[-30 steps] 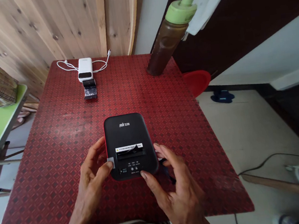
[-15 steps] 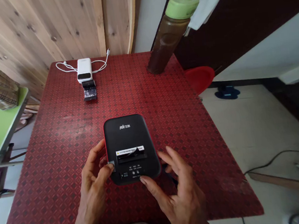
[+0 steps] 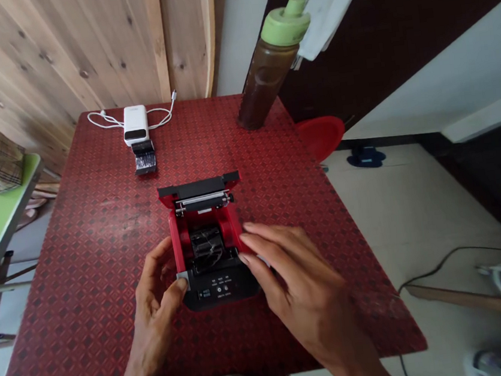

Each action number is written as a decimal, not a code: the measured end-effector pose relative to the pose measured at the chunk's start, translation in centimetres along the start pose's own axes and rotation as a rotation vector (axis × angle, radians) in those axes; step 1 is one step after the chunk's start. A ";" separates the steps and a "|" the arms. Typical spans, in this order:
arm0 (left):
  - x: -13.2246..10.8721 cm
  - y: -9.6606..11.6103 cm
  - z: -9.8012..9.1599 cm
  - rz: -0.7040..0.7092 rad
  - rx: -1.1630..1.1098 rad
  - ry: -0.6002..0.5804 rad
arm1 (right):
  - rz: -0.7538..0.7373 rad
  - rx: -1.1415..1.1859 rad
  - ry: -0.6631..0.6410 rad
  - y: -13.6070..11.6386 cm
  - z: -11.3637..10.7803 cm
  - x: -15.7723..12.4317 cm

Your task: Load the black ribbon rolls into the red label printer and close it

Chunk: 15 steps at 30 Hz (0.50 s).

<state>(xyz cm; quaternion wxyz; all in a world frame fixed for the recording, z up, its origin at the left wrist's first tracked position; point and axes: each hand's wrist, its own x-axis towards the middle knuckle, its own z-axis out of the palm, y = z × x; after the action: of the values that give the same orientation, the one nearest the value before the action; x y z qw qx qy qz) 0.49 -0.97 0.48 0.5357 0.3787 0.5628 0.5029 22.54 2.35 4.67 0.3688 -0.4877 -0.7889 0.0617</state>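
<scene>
A black and red label printer (image 3: pixel 225 282) lies on the table in front of me with its lid (image 3: pixel 200 187) raised toward the far side. Inside the red compartment sits a shiny black roll (image 3: pixel 208 247). My left hand (image 3: pixel 156 292) grips the printer's left side, its thumb on the grey latch at the front left corner and its fingers partly hidden behind the case. At the right edge of the case is my right hand (image 3: pixel 294 273), palm down, with its fingers stretched out and holding nothing; the fingertips are at or against the rim.
A white power bank (image 3: pixel 135 121) with a white cable and a black strip (image 3: pixel 144 158) lie at the back left of the red patterned table (image 3: pixel 114 227). A brown bottle (image 3: pixel 265 74) with a green lid stands at the back right. A red stool (image 3: pixel 323 136) is beyond the right edge.
The printer's lid has gone from closed to raised, baring the roll inside. My right hand has moved from the front right corner up to the right rim. My left hand has stayed put.
</scene>
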 end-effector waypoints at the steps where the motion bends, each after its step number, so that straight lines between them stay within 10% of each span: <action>1: 0.1 -0.2 -0.1 0.017 0.007 -0.011 | -0.057 0.002 -0.064 0.2 0.4 1.3; 7: 0.3 -1.4 -0.8 0.111 0.012 -0.083 | -0.175 -0.106 -0.645 0.2 4.4 7.0; 15: 0.7 -1.7 -0.9 0.143 0.026 -0.109 | -0.154 -0.115 -0.698 -0.1 5.0 7.5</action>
<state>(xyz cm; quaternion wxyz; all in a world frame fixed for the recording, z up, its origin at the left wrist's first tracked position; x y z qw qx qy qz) -0.34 -0.78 -1.36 0.5233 0.4514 0.5110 0.5112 17.38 9.71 4.97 0.0528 -0.3964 -0.9039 0.1521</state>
